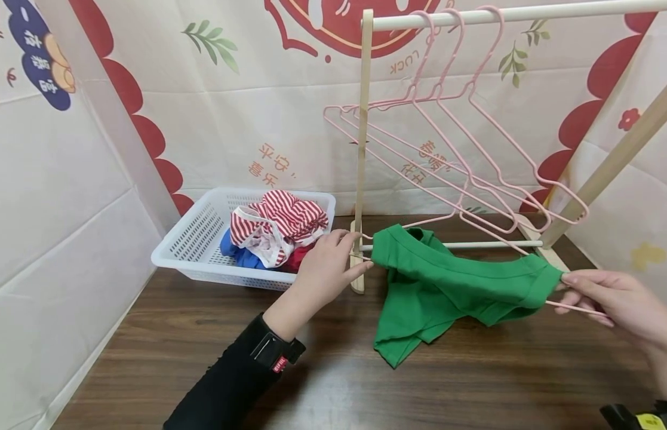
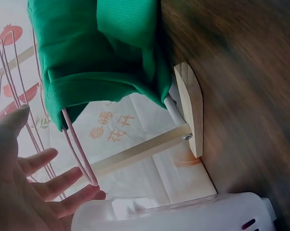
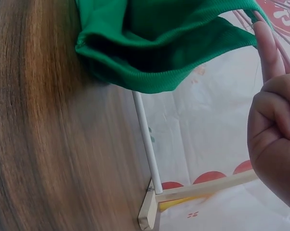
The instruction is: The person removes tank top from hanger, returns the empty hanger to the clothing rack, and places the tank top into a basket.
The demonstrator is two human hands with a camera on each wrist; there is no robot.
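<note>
A green garment (image 1: 462, 275) with a ribbed band hangs draped on a pink clothes hanger (image 1: 575, 309), whose ends stick out on both sides. My right hand (image 1: 612, 298) pinches the garment's right corner and the hanger's end between thumb and fingers. In the right wrist view, one finger (image 3: 268, 50) lies along the hanger at the band's edge. At the other end, my left hand (image 1: 328, 260) has its fingers extended. The left wrist view shows those fingers spread, with the hanger's tip (image 2: 93, 180) against them. Folds hide the hanger's middle.
Behind the garment stands a wooden rack (image 1: 363, 119) with a white rail (image 1: 526, 13) carrying several pink hangers (image 1: 446, 107). A white basket (image 1: 188, 239) at left holds red-striped (image 1: 290, 215), blue (image 1: 242, 257) and red cloth. Printed fabric walls surround the brown table (image 1: 333, 382).
</note>
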